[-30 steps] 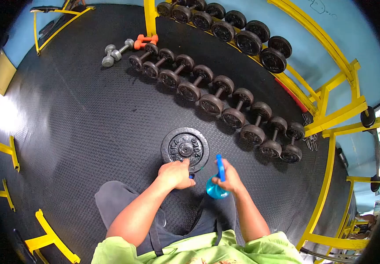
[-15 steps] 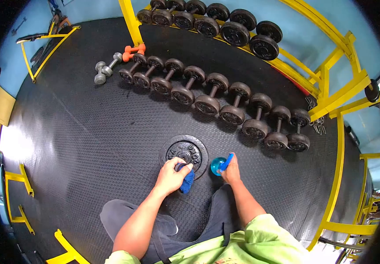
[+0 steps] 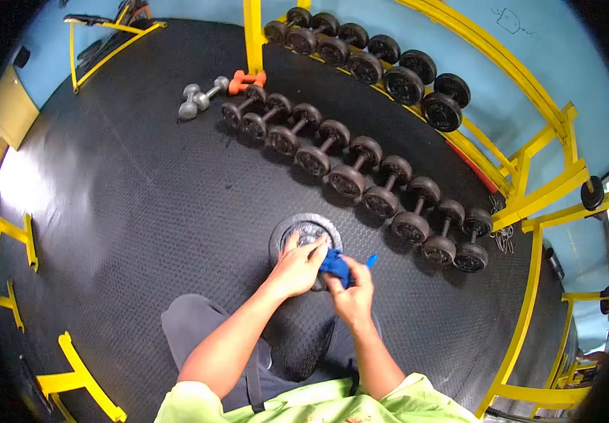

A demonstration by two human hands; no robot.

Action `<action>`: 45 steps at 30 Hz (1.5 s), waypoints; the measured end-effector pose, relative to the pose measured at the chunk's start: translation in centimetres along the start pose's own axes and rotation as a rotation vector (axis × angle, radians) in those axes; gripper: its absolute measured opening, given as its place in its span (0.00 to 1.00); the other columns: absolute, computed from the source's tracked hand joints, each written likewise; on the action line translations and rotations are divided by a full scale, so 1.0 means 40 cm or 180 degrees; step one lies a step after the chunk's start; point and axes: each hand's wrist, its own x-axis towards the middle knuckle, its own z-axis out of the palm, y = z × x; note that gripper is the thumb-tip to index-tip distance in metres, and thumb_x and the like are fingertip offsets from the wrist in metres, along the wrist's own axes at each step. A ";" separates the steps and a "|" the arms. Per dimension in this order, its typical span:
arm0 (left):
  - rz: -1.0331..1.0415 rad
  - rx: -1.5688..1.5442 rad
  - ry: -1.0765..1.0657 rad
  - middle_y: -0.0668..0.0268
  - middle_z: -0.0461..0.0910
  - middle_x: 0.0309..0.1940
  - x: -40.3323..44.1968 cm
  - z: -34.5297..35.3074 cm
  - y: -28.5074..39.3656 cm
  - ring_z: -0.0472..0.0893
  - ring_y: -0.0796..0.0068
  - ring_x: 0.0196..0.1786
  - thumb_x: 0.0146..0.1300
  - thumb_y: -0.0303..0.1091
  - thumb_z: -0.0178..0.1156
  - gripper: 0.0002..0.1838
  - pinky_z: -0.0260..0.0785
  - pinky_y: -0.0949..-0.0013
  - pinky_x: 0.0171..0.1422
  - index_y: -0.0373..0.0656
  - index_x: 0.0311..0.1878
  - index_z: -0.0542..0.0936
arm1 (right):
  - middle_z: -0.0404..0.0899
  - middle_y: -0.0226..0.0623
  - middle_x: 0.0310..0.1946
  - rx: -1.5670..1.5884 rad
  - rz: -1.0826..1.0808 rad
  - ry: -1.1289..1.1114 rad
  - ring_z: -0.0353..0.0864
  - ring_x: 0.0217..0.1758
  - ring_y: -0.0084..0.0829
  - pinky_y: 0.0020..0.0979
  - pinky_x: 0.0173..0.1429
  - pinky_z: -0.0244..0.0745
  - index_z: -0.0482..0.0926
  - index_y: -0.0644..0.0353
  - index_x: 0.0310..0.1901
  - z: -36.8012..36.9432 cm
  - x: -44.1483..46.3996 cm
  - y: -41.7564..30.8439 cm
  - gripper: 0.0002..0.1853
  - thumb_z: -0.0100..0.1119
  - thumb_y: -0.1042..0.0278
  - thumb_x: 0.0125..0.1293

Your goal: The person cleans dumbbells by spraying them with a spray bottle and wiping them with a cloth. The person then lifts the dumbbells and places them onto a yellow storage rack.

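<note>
A round black weight plate (image 3: 276, 243) lies flat on the floor in front of me, its middle looking whitish and shiny. My left hand (image 3: 296, 271) reaches over the plate with its fingers apart, the thumb side against a blue cloth (image 3: 335, 265). The cloth is bunched up at the plate's right edge, and my right hand (image 3: 354, 295) pinches it between thumb and fingers. Just beyond the right hand shows the blue top of a spray bottle (image 3: 372, 261); the hand hides the rest of it.
A row of dark dumbbells (image 3: 347, 180) stands on the floor ahead, with more on a yellow rack (image 3: 551, 130) behind. Grey dumbbells (image 3: 187, 109) and orange dumbbells (image 3: 247, 82) lie at the row's far left. Yellow frame feet (image 3: 72, 381) stand at the lower left.
My right hand has let go of the spray bottle and moved left to the cloth, which was in my left hand. The left hand has shifted further over the plate. The view has turned slightly.
</note>
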 end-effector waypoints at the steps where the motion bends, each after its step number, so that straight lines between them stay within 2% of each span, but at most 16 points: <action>1: 0.0116 0.0313 0.0314 0.48 0.72 0.60 -0.024 -0.016 0.030 0.63 0.47 0.69 0.72 0.51 0.49 0.23 0.55 0.52 0.73 0.50 0.63 0.76 | 0.76 0.46 0.43 -0.0192 -0.0182 0.0226 0.77 0.45 0.43 0.37 0.53 0.73 0.78 0.61 0.49 -0.010 -0.003 -0.015 0.25 0.74 0.67 0.48; 3: 0.0197 -0.0248 0.0509 0.52 0.81 0.47 -0.015 -0.040 0.037 0.75 0.56 0.58 0.71 0.48 0.51 0.20 0.65 0.61 0.65 0.46 0.56 0.81 | 0.72 0.44 0.44 -0.0954 -0.0045 0.0138 0.74 0.48 0.42 0.36 0.51 0.72 0.76 0.60 0.49 -0.047 -0.011 -0.066 0.27 0.75 0.64 0.47; 7: 0.0783 -0.1400 0.0700 0.55 0.78 0.58 -0.015 -0.075 0.064 0.75 0.68 0.61 0.75 0.46 0.48 0.22 0.64 0.69 0.66 0.39 0.58 0.78 | 0.72 0.39 0.48 0.0046 0.0537 0.0180 0.73 0.50 0.33 0.34 0.52 0.72 0.73 0.61 0.53 -0.065 -0.022 -0.071 0.28 0.72 0.64 0.51; 11: 0.1343 -0.2532 -0.0361 0.57 0.70 0.66 -0.032 -0.079 0.124 0.66 0.69 0.69 0.75 0.44 0.46 0.24 0.53 0.66 0.75 0.36 0.64 0.72 | 0.76 0.33 0.53 0.2260 0.1431 -0.0467 0.74 0.56 0.29 0.33 0.60 0.68 0.68 0.59 0.63 -0.057 -0.014 -0.031 0.30 0.58 0.50 0.66; 13: 0.1442 -0.2872 -0.1063 0.57 0.71 0.66 -0.061 -0.070 0.160 0.67 0.70 0.69 0.74 0.48 0.48 0.27 0.55 0.69 0.73 0.35 0.66 0.70 | 0.76 0.33 0.54 0.3690 0.1819 -0.0387 0.73 0.58 0.28 0.33 0.63 0.67 0.74 0.55 0.58 -0.006 -0.009 0.053 0.21 0.56 0.56 0.67; 19: 0.1720 -0.2819 -0.2629 0.60 0.70 0.67 -0.106 -0.019 0.206 0.64 0.71 0.71 0.74 0.46 0.49 0.26 0.51 0.68 0.75 0.39 0.67 0.70 | 0.75 0.37 0.58 0.3966 0.2009 -0.0771 0.75 0.60 0.37 0.42 0.66 0.70 0.72 0.54 0.61 -0.011 -0.009 0.066 0.30 0.58 0.43 0.63; 26: 0.1283 -0.2971 -0.2388 0.61 0.68 0.68 -0.098 -0.031 0.175 0.66 0.73 0.69 0.75 0.44 0.48 0.27 0.52 0.69 0.74 0.38 0.70 0.65 | 0.74 0.37 0.59 0.4692 0.2207 -0.0923 0.76 0.59 0.37 0.41 0.64 0.72 0.72 0.53 0.61 -0.085 -0.039 0.054 0.39 0.61 0.32 0.56; 27: 0.0971 -0.3176 -0.2549 0.60 0.67 0.68 -0.102 -0.055 0.173 0.65 0.72 0.70 0.75 0.43 0.45 0.27 0.52 0.68 0.75 0.36 0.70 0.64 | 0.76 0.35 0.57 0.4481 0.1638 -0.1040 0.77 0.58 0.38 0.43 0.64 0.71 0.73 0.50 0.61 -0.098 -0.069 0.080 0.41 0.65 0.31 0.50; 29: 0.0785 -0.3811 -0.2352 0.63 0.73 0.63 -0.108 -0.054 0.169 0.71 0.78 0.63 0.76 0.42 0.46 0.25 0.61 0.73 0.68 0.39 0.69 0.66 | 0.68 0.34 0.66 0.4334 0.2356 -0.1277 0.69 0.66 0.36 0.44 0.69 0.65 0.68 0.48 0.66 -0.094 -0.082 0.113 0.44 0.60 0.27 0.52; 31: 0.0892 -0.3682 -0.2322 0.61 0.72 0.64 -0.108 -0.051 0.169 0.71 0.77 0.63 0.77 0.42 0.44 0.25 0.61 0.72 0.69 0.38 0.69 0.66 | 0.69 0.31 0.64 0.4494 0.2089 -0.2010 0.69 0.66 0.34 0.41 0.68 0.65 0.67 0.46 0.66 -0.072 -0.098 0.118 0.39 0.61 0.34 0.58; 33: 0.1333 -0.3355 -0.2377 0.61 0.71 0.65 -0.124 -0.052 0.178 0.71 0.76 0.63 0.77 0.43 0.43 0.25 0.59 0.71 0.70 0.37 0.69 0.66 | 0.69 0.28 0.62 0.2769 0.1860 -0.1770 0.69 0.64 0.33 0.38 0.66 0.67 0.65 0.45 0.66 -0.045 -0.128 0.079 0.32 0.59 0.44 0.64; 35: 0.1254 -0.3313 -0.2660 0.62 0.69 0.66 -0.138 -0.035 0.181 0.68 0.74 0.67 0.76 0.44 0.43 0.26 0.55 0.71 0.72 0.36 0.69 0.66 | 0.68 0.31 0.63 0.2536 -0.0341 -0.1553 0.69 0.64 0.32 0.39 0.67 0.68 0.60 0.53 0.68 0.002 -0.114 0.104 0.28 0.52 0.53 0.71; 37: 0.1151 -0.3599 -0.2845 0.62 0.69 0.66 -0.156 -0.009 0.177 0.68 0.75 0.66 0.76 0.45 0.43 0.27 0.55 0.71 0.72 0.37 0.70 0.65 | 0.67 0.33 0.64 0.2830 -0.0256 -0.1603 0.69 0.65 0.33 0.39 0.67 0.67 0.60 0.54 0.68 0.008 -0.120 0.108 0.28 0.52 0.53 0.71; 39: 0.0901 -0.3573 -0.2656 0.62 0.72 0.63 -0.163 -0.037 0.185 0.70 0.76 0.64 0.76 0.43 0.45 0.25 0.56 0.71 0.71 0.37 0.68 0.69 | 0.66 0.35 0.65 0.3385 -0.0069 -0.1706 0.69 0.66 0.35 0.40 0.68 0.67 0.60 0.56 0.68 -0.006 -0.067 0.033 0.30 0.52 0.51 0.71; 42: 0.1093 -0.2739 -0.1117 0.62 0.79 0.54 -0.104 -0.045 0.139 0.76 0.74 0.58 0.74 0.35 0.51 0.18 0.65 0.69 0.66 0.35 0.60 0.75 | 0.65 0.39 0.66 0.4186 0.0250 -0.1873 0.68 0.67 0.37 0.42 0.70 0.65 0.60 0.58 0.69 -0.089 -0.062 -0.031 0.32 0.53 0.50 0.70; 45: 0.1590 -0.0169 0.0155 0.56 0.79 0.50 -0.097 -0.052 0.110 0.78 0.59 0.55 0.61 0.38 0.64 0.21 0.68 0.61 0.64 0.41 0.56 0.79 | 0.64 0.43 0.68 0.4954 0.0631 -0.2056 0.68 0.68 0.39 0.43 0.72 0.64 0.59 0.60 0.69 -0.139 -0.071 -0.102 0.34 0.54 0.48 0.70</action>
